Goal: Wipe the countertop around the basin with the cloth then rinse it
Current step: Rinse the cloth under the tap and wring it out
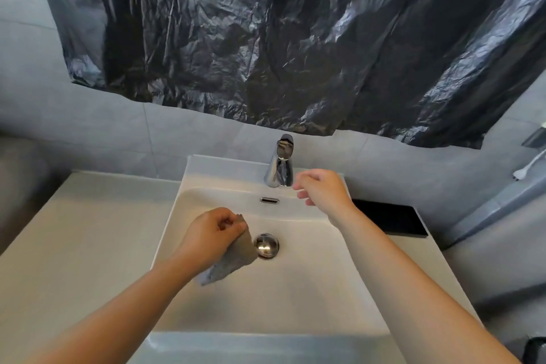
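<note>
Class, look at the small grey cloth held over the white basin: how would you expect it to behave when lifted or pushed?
The small grey cloth is probably floppy: it droops below the left hand pinching it. It is likely light, since fingertips alone hold it. Pushed along the white basin, it would probably bunch or drag rather than roll.

Cloth (pixel 229 263): grey, plain, faintly mottled.
Basin (pixel 310 289): white, glossy.
Table (pixel 74 245): off-white, plain.
Tap (pixel 280 165): shiny chrome.
Drain plug (pixel 266 245): chrome, round.
Overflow slot (pixel 269 200): chrome rim.
Plastic sheet (pixel 266 38): black, crinkled, glossy highlights.
Wall tiles (pixel 88 133): pale grey.
Tray (pixel 390 218): black.
</note>
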### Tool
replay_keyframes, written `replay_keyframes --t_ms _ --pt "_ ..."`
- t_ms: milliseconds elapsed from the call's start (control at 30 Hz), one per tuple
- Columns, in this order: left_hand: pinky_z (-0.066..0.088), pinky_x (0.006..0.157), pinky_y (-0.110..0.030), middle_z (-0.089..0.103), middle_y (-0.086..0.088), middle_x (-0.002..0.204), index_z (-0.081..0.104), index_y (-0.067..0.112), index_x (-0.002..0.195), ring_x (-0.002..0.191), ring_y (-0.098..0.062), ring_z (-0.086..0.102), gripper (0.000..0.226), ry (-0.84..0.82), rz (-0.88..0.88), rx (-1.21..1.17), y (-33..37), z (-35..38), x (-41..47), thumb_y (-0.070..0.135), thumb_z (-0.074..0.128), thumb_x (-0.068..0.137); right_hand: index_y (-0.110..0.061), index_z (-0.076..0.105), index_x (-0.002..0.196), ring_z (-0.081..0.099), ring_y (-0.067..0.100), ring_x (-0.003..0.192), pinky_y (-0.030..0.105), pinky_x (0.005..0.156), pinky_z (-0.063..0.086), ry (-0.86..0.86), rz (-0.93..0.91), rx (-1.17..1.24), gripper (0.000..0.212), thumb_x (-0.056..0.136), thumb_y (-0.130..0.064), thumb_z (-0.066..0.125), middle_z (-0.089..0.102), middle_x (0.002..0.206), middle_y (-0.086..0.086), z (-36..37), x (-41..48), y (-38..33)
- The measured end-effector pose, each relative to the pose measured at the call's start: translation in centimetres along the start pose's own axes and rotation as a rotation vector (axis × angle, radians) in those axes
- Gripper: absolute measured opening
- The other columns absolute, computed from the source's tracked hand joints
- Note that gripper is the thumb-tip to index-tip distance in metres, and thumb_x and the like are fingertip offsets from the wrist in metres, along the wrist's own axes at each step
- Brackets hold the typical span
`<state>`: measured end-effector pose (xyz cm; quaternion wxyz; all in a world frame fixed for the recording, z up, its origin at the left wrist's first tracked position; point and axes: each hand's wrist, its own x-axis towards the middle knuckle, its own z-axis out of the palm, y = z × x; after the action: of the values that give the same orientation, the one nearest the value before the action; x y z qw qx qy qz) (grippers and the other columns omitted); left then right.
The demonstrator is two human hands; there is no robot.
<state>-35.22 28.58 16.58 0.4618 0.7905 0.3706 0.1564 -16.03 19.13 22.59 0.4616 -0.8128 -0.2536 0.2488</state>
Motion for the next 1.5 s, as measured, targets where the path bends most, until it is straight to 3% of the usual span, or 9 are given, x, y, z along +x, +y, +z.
replay_keyframes --t_ms 167,300,433,667,800,967,1100,1333,1500 --pt "0.034 0.05 -0.009 0.066 0.006 0.075 0.069 0.02 0.084 0.068 -0.005 0.057 0.019 0.068 -0.089 0.089 0.3 1.0 2.0 0.034 0.058 0.09 -0.012 0.054 0.089 0.058 0.015 0.061 0.02 0.048 0.042 -0.206 0.165 0.155 0.011 0.095 -0.02 0.051 0.06 0.085 0.008 1.4 5.9 -1.4" --pt "0.035 0.051 -0.007 0.065 0.011 0.073 0.071 0.023 0.08 0.068 -0.003 0.057 0.021 0.08 -0.141 0.118 0.3 2.2 3.0 0.037 0.058 0.09 -0.002 0.053 0.104 0.061 0.017 0.07 0.021 0.054 0.048 -0.285 0.268 0.53 0.013 0.094 -0.008 0.048 0.061 0.083 0.011 1.6 8.2 -2.3" --pt "0.039 0.055 -0.014 0.064 0.01 0.071 0.073 0.018 0.084 0.067 -0.004 0.057 0.023 0.088 -0.166 0.126 0.3 3.8 4.6 0.035 0.059 0.09 0.0 0.051 0.095 0.06 0.019 0.074 0.021 0.062 0.049 -0.335 0.331 0.688 0.011 0.092 -0.005 0.041 0.06 0.082 0.014 -0.2 9.9 -4.4" --pt "0.037 0.051 -0.011 0.061 0.011 0.069 0.072 0.02 0.087 0.065 -0.004 0.053 0.026 0.051 -0.187 0.124 1.4 6.3 6.6 0.035 0.052 0.094 -0.011 0.068 0.082 0.058 0.012 0.056 0.019 0.052 0.046 -0.226 0.171 0.39 0.015 0.089 -0.014 0.055 0.067 0.07 0.004 -1.6 7.2 1.9" --pt "0.045 0.066 -0.028 0.063 -0.007 0.072 0.07 0.008 0.084 0.069 -0.023 0.054 0.028 -0.005 -0.307 -0.115 1.3 8.1 7.7 0.025 0.05 0.094 -0.009 0.069 0.08 0.056 0.012 0.054 0.02 0.05 0.043 -0.219 0.24 0.226 0.019 0.09 -0.011 0.053 0.067 0.069 0.005 -1.3 4.1 8.0" --pt "0.054 0.079 -0.048 0.065 -0.009 0.068 0.073 0.015 0.074 0.068 -0.023 0.058 0.019 -0.054 -0.337 -0.289 1.2 9.5 7.9 0.017 0.061 0.088 -0.006 0.068 0.075 0.067 0.028 0.073 0.036 0.068 0.054 -0.184 0.131 0.077 0.021 0.086 -0.022 0.06 0.071 0.077 0.014 1.0 3.1 10.4" --pt "0.058 0.072 -0.036 0.071 -0.009 0.074 0.074 0.016 0.076 0.075 -0.025 0.066 0.01 -0.033 -0.366 -0.365 1.5 9.4 8.1 0.016 0.069 0.084 -0.019 0.07 0.069 0.07 0.021 0.075 0.043 0.079 0.057 -0.178 0.122 0.087 0.019 0.084 -0.031 0.067 0.072 0.072 0.003 2.3 3.5 10.6" --pt "0.056 0.083 -0.043 0.074 -0.007 0.085 0.076 0.015 0.085 0.089 -0.028 0.069 0.006 -0.053 -0.362 -0.361 0.5 9.0 8.5 0.013 0.07 0.083 -0.014 0.071 0.065 0.065 0.02 0.062 0.04 0.072 0.056 -0.157 0.087 0.1 0.023 0.085 -0.025 0.068 0.068 0.061 0.005 3.3 4.1 10.7" --pt "0.056 0.068 -0.026 0.072 -0.005 0.08 0.073 0.013 0.082 0.078 -0.02 0.067 0.01 -0.002 -0.345 -0.346 -0.2 8.5 9.0 0.009 0.065 0.087 -0.007 0.071 0.07 0.06 0.016 0.058 0.03 0.063 0.051 -0.18 0.044 0.084 0.024 0.089 -0.017 0.061 0.068 0.067 0.014 3.2 4.3 10.6"
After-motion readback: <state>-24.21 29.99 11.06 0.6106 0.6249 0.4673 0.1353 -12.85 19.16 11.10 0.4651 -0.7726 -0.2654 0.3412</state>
